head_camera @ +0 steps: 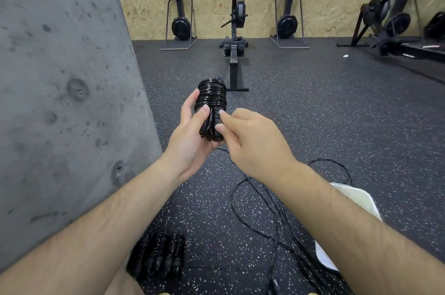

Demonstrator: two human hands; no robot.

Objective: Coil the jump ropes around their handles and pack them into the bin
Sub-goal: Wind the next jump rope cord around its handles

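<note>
**Black jump rope (212,96) all but coiled in gym tidy-up**

Glossy cord sits wound in tight turns round the paired handles (213,132) of the rope we hold up above the speckled rubber floor (313,107). Our left grip (190,136) curls round the handles, thumb on the lowest turns. Our right grip (252,143) pinches at the handle ends, seemingly tucking in the cord's tail, though its fingers hide that spot. The bundle looks light and the coated cord slick and springy, so we judge it best held across the turns lest they unwind. Wound ropes (159,256) lie by the concrete wall (60,102). Loose ropes (277,213) trail toward the white bin (356,196), which is partly behind our right forearm.
</note>
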